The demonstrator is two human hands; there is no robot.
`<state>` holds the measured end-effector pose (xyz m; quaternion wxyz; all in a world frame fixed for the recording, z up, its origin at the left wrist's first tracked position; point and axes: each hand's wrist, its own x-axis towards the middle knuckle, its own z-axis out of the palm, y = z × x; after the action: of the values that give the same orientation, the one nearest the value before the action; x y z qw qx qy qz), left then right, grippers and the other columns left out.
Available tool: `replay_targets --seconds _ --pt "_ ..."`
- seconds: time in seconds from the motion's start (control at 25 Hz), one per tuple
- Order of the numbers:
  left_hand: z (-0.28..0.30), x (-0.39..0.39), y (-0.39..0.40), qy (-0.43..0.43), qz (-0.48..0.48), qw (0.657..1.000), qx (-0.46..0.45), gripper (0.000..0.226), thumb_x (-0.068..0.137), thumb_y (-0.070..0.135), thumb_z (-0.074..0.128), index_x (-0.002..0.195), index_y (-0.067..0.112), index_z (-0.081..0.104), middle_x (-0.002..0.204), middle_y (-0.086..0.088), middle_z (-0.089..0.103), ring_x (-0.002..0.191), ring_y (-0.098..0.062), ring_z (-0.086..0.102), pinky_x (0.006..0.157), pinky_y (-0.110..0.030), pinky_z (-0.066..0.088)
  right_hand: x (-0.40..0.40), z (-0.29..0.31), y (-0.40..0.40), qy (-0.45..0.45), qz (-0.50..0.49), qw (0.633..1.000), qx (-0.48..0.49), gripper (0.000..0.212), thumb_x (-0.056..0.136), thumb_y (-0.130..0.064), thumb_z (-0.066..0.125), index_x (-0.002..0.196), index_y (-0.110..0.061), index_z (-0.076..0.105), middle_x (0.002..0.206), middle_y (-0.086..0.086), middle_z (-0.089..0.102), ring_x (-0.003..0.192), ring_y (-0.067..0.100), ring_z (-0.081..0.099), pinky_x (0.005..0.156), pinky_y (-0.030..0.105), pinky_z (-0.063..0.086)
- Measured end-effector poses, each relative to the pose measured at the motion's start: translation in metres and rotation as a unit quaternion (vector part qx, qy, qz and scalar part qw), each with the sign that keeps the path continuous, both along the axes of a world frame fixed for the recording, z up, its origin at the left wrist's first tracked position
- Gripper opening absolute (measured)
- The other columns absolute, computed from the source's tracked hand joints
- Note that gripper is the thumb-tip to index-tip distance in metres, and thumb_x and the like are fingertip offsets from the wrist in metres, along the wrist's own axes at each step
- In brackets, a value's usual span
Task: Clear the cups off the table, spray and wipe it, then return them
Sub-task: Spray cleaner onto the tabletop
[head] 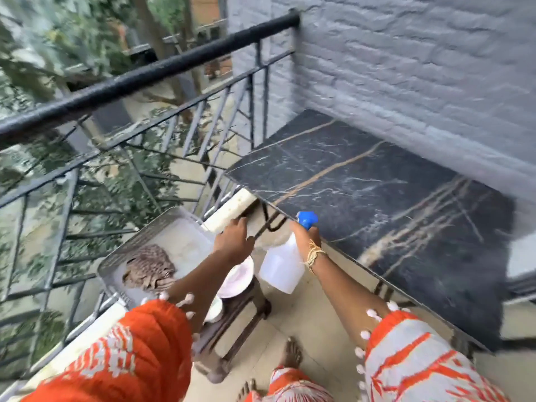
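Balcony, spraying step | my right hand (pixel 307 236) is gripping the spray bottle (pixel 282 265) by its neck, fingers curled under the blue nozzle (pixel 308 219), at the near edge of the bare marble desk (pixel 377 181) | my left hand (pixel 233 239) is hovering with fingers loose, holding nothing, left of the desk, over the cups (pixel 236 278) parked on a low stool (pixel 232 320) so the desk can be wetted | cloth (pixel 150 266) is waiting in the tray (pixel 171 219) left of the desk, for wiping.

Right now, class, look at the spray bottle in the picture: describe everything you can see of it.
The translucent white plastic spray bottle with a blue trigger head hangs tilted, its base swung toward the person and its nozzle toward the black marble-look tabletop. The right hand grips its neck, hiding that part. It sits in the air by the table's near edge, above the pale floor; whether it touches the edge is unclear. The contents cannot be made out.
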<state>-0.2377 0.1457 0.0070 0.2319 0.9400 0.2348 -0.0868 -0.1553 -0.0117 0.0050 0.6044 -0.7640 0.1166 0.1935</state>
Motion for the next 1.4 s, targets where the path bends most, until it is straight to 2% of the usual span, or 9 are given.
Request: replay_targets --seconds 0.2,0.36,0.56,0.76,0.84,1.0,1.08,1.2,1.4 --pt "0.027 0.063 -0.083 -0.024 -0.139 0.99 0.015 0.054 0.089 0.03 0.048 0.14 0.017 0.036 0.14 -0.013 0.041 0.125 -0.035 0.047 0.099 -0.046 0.043 0.033 0.027 -0.104 0.048 -0.106 0.987 0.11 0.013 0.066 -0.018 0.065 0.075 -0.01 0.059 0.068 0.003 0.052 0.057 0.017 0.044 0.052 0.023 0.034" --pt "0.045 0.123 -0.151 -0.03 -0.203 0.979 0.019 0.058 0.089 0.028 0.049 0.143 0.019 0.033 0.143 -0.012 0.039 0.127 -0.034 0.046 0.103 -0.048 0.039 0.069 0.03 -0.185 0.064 -0.128 0.984 0.109 0.042 0.058 -0.031 0.056 0.086 -0.001 0.064 0.065 0.006 0.052 0.051 0.017 0.044 0.047 0.021 0.035" --pt "0.043 0.19 -0.232 -0.033 -0.245 0.969 0.016 0.058 0.089 0.029 0.05 0.143 0.017 0.032 0.142 -0.014 0.039 0.128 -0.035 0.045 0.101 -0.049 0.041 0.119 0.037 -0.268 0.046 -0.147 0.978 0.139 0.011 0.09 -0.02 0.056 0.082 -0.013 0.052 0.064 0.006 0.056 0.053 0.015 0.048 0.038 0.014 0.036" --pt "0.036 0.235 -0.289 -0.016 -0.284 0.958 0.015 0.058 0.089 0.031 0.051 0.142 0.016 0.033 0.14 -0.016 0.04 0.126 -0.035 0.046 0.1 -0.05 0.042 0.158 0.033 -0.325 0.028 -0.164 0.974 0.155 0.019 0.065 -0.019 0.064 0.079 -0.01 0.055 0.045 -0.004 0.059 0.04 0.008 0.055 0.043 0.015 0.043" --pt "0.034 0.253 -0.303 -0.015 -0.292 0.956 0.022 0.055 0.09 0.032 0.05 0.14 0.014 0.034 0.137 -0.016 0.042 0.123 -0.036 0.049 0.098 -0.05 0.044 0.176 0.024 -0.343 0.009 -0.178 0.973 0.149 0.022 0.063 -0.012 0.066 0.082 -0.004 0.061 0.052 -0.002 0.062 0.049 0.011 0.06 0.057 0.023 0.049" --pt "0.03 0.293 -0.32 -0.005 -0.314 0.949 0.032 0.055 0.091 0.033 0.052 0.139 0.013 0.034 0.134 -0.015 0.044 0.12 -0.035 0.051 0.095 -0.049 0.046 0.207 0.008 -0.367 0.013 -0.19 0.978 0.084 0.06 0.061 -0.019 0.076 0.114 0.005 0.059 0.079 0.008 0.064 0.073 0.021 0.061 0.082 0.037 0.051" --pt "0.027 0.311 -0.321 0.002 -0.321 0.946 0.035 0.057 0.091 0.031 0.052 0.141 0.014 0.033 0.137 -0.016 0.042 0.121 -0.034 0.05 0.097 -0.049 0.046 0.223 0.008 -0.37 0.017 -0.184 0.979 0.091 0.048 0.079 -0.014 0.072 0.119 0.005 0.055 0.083 0.006 0.066 0.075 0.02 0.066 0.09 0.039 0.051" --pt "0.012 0.343 -0.316 0.021 -0.326 0.944 0.046 0.055 0.092 0.03 0.052 0.141 0.015 0.033 0.14 -0.015 0.041 0.121 -0.034 0.051 0.097 -0.048 0.046 0.252 0.015 -0.367 0.023 -0.179 0.977 0.113 0.033 0.093 -0.025 0.061 0.115 -0.001 0.058 0.096 0.011 0.066 0.076 0.019 0.067 0.071 0.03 0.05" --pt "-0.012 0.404 -0.299 0.06 -0.325 0.943 0.041 0.056 0.091 0.033 0.056 0.14 0.015 0.036 0.136 -0.014 0.044 0.122 -0.034 0.051 0.098 -0.048 0.045 0.313 0.007 -0.351 0.025 -0.211 0.971 0.107 0.042 0.098 -0.039 0.048 0.122 -0.006 0.059 0.108 0.016 0.065 0.072 0.016 0.065 0.059 0.025 0.05"
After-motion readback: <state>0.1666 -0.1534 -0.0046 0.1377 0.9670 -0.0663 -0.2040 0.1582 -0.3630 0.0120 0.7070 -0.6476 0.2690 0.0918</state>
